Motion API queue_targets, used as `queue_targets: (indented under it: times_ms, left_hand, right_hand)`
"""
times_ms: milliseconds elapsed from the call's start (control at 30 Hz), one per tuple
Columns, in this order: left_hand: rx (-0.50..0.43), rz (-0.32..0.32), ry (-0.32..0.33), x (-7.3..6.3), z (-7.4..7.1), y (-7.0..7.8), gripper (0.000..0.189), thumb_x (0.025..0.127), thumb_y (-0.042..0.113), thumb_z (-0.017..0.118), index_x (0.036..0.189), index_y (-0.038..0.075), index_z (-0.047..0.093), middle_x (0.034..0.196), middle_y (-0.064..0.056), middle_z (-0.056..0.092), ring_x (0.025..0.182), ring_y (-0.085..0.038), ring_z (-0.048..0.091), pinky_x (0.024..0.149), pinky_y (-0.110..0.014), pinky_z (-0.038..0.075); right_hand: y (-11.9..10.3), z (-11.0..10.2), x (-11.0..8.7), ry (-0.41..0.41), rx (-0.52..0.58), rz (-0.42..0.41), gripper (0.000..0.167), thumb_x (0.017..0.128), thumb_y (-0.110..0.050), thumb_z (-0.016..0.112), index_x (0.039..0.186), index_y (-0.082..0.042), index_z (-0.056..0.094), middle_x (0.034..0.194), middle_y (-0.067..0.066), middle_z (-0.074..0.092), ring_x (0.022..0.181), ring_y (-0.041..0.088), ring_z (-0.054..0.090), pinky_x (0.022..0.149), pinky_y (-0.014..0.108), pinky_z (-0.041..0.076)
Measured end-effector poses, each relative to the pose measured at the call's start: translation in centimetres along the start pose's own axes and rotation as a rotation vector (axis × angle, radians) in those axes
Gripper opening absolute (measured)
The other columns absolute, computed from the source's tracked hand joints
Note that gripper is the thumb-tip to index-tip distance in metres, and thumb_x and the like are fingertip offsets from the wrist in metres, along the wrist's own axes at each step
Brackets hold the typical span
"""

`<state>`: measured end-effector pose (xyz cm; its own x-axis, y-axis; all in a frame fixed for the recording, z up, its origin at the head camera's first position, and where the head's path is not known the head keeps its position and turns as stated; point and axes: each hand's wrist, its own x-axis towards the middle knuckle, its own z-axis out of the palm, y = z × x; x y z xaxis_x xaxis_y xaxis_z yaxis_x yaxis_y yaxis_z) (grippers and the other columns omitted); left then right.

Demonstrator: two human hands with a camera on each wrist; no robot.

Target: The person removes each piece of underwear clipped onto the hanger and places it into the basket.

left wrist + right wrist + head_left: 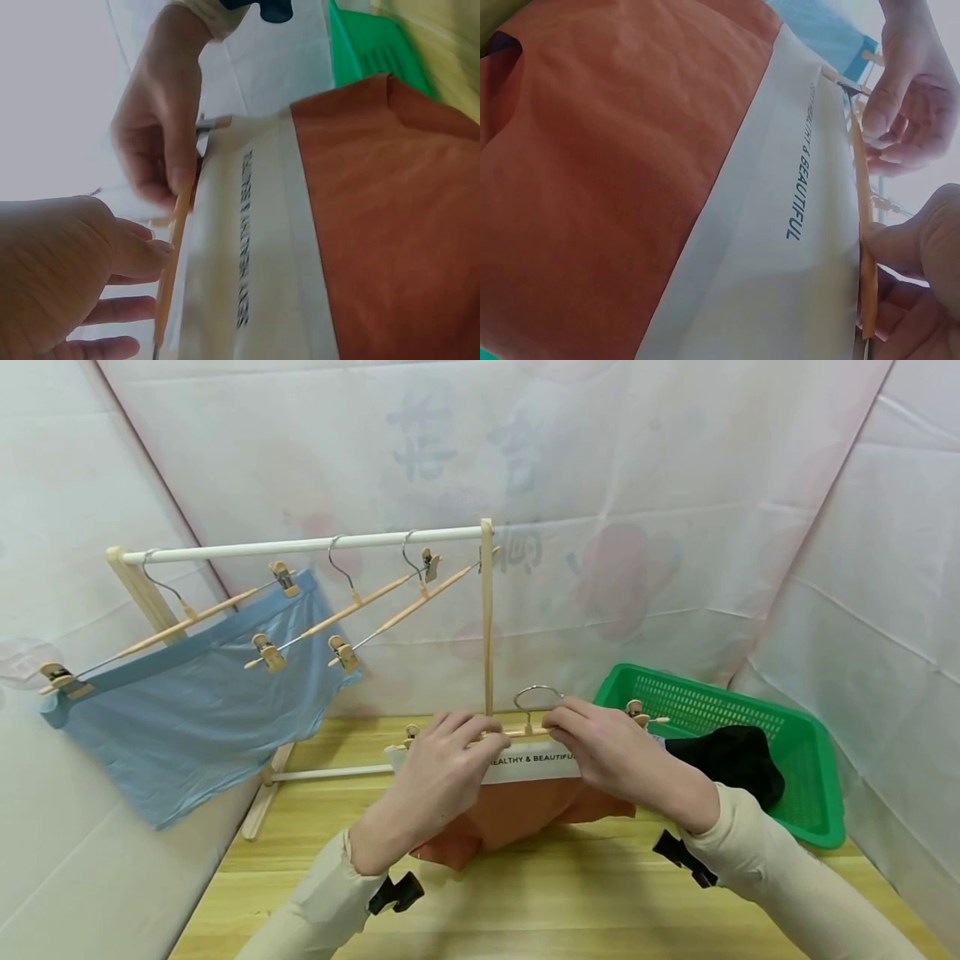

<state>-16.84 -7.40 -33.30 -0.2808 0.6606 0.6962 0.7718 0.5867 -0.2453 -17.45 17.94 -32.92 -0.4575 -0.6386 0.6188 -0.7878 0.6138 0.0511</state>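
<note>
Both hands hold a clip hanger (pixel 528 730) by its wooden bar, the metal hook standing up between them. My left hand (pixel 448 770) pinches the bar left of the hook, and my right hand (pixel 626 756) pinches it on the right. Orange underpants (pixel 517 814) hang from the hanger by their white waistband (pixel 225 247), which carries dark lettering. In the right wrist view, a clip (pixel 844 81) grips one waistband end beyond the left hand. The lower part of the orange cloth droops close above the table.
A wooden rack with a white rail (pixel 300 545) stands at the left. Light blue underpants (pixel 202 710) hang there on a clip hanger, beside two bare hangers (pixel 356 602). At the right sits a green basket (pixel 813 777) with dark cloth (pixel 727 764) in it. Fabric walls surround the wooden table (pixel 510 918).
</note>
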Motion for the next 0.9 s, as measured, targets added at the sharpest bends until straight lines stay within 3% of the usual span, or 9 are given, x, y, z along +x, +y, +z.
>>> queue_targets:
  times_ms: [133,267,500,700,900]
  left_hand:
    - [-0.001,-0.039,0.015,-0.3,-0.3,-1.0,0.015,0.096,0.009,0.066,0.108,0.014,0.072,0.107,0.000,0.072,0.099,-0.021,0.064,0.085,-0.036,0.050]
    - [0.004,-0.094,0.015,-0.9,-0.6,-2.3,0.021,0.093,0.013,0.071,0.114,0.013,0.071,0.108,-0.002,0.072,0.101,-0.024,0.063,0.085,-0.039,0.048]
    - [-0.012,-0.208,0.000,-2.1,-1.0,-4.7,0.021,0.093,0.015,0.073,0.113,0.011,0.071,0.105,-0.003,0.073,0.096,-0.025,0.068,0.077,-0.039,0.047]
    - [-0.060,-0.263,-0.044,-2.7,-1.0,-5.4,0.017,0.096,0.023,0.071,0.108,0.011,0.072,0.096,-0.002,0.073,0.082,-0.018,0.067,0.069,-0.034,0.042]
    - [-0.128,-0.285,-0.095,-3.2,-1.0,-6.0,0.022,0.095,0.028,0.072,0.108,0.010,0.072,0.093,-0.001,0.073,0.078,-0.016,0.063,0.070,-0.033,0.046]
  right_hand:
    - [0.4,0.0,-0.2,0.014,0.010,0.017,0.016,0.090,0.001,0.070,0.103,-0.008,0.068,0.096,0.000,0.064,0.074,0.007,0.055,0.066,0.024,0.053]
    - [0.8,0.2,-0.3,0.021,0.012,0.009,0.015,0.091,0.002,0.070,0.103,-0.008,0.068,0.094,0.000,0.064,0.074,0.007,0.054,0.065,0.023,0.052]
    - [1.3,0.5,-0.4,0.023,0.024,0.006,0.015,0.091,0.003,0.069,0.102,-0.008,0.068,0.090,-0.002,0.062,0.071,0.005,0.049,0.062,0.020,0.047]
    - [1.7,0.3,-0.6,0.030,0.019,0.023,0.017,0.091,0.003,0.069,0.102,-0.010,0.069,0.088,-0.003,0.061,0.069,0.003,0.046,0.061,0.020,0.045]
    - [2.0,0.4,-0.7,0.017,0.020,0.042,0.015,0.092,0.002,0.068,0.102,-0.010,0.069,0.085,-0.003,0.060,0.068,0.003,0.043,0.060,0.021,0.043]
